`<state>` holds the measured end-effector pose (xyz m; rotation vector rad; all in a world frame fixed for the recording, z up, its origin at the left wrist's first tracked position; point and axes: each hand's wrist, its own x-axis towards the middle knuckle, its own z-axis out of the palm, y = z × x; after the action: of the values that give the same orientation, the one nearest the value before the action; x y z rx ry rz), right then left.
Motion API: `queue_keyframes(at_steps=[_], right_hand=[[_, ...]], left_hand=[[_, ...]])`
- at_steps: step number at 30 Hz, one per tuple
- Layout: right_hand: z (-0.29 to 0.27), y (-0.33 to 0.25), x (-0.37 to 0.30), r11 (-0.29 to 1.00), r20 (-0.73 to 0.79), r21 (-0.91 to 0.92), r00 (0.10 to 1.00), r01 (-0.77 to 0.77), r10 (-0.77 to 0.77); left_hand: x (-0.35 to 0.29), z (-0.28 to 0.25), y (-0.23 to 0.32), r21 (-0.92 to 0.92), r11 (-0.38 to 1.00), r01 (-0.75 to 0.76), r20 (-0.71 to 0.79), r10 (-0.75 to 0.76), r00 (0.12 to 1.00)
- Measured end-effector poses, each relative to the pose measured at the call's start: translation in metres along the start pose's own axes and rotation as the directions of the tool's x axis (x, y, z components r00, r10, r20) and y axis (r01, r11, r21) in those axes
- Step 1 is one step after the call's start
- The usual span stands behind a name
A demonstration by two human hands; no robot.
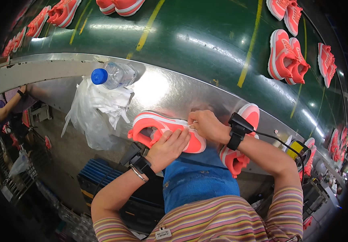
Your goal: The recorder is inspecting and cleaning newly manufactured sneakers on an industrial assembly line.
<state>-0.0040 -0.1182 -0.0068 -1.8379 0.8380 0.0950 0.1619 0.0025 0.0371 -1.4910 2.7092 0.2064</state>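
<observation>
A coral-pink sneaker (143, 135) with a white sole lies tilted on its side at the edge of the metal ledge, over my lap. My left hand (169, 146) presses its fingers across the upper, holding the sneaker steady near the toe. At the edge where the white sole meets the upper, my right hand (207, 124) is closed in a pinch; what sits between its fingertips is hidden. Just right of that wrist, another coral sneaker (251, 114) rests toe outward on the ledge. Below it, partly behind my forearm, is a further coral sneaker (233, 162).
Beyond the metal ledge (157, 86) runs a green conveyor belt (198, 36) carrying several pairs of coral sneakers (283, 56). A blue-capped plastic bottle (115, 76) and a white plastic bag (91, 109) lie at left. Another person's arm (12, 103) shows farther left. A cable (279, 140) trails from my right wrist.
</observation>
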Motion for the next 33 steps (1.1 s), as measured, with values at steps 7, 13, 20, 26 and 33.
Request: queue_keyframes(at_steps=[7, 13, 20, 26, 33], right_hand=[[-0.004, -0.003, -0.002, 0.999, -0.005, 0.022, 1.0, -0.029, 0.029], [0.005, 0.001, 0.005, 0.998, -0.012, 0.054, 1.0, -0.023, 0.023], [0.001, -0.001, 0.008, 1.0, -0.03, 0.006, 1.0, 0.008, -0.007], [0.003, 0.003, 0.002, 0.999, -0.008, 0.03, 1.0, -0.023, 0.023], [0.005, -0.007, 0.026, 0.996, -0.067, 0.082, 0.997, 0.036, -0.031]], left_hand=[[0.001, 0.0, -0.004, 0.021, 1.0, -0.005, -0.015, 0.005, 1.0], [-0.002, 0.004, -0.007, -0.01, 1.0, -0.002, -0.001, 0.002, 1.0], [0.001, 0.004, -0.009, 0.01, 1.0, -0.015, -0.007, 0.015, 1.0], [-0.004, 0.009, -0.012, -0.029, 1.0, -0.007, 0.006, 0.007, 1.0], [-0.001, 0.006, -0.014, -0.027, 1.0, -0.011, 0.014, 0.011, 1.0]])
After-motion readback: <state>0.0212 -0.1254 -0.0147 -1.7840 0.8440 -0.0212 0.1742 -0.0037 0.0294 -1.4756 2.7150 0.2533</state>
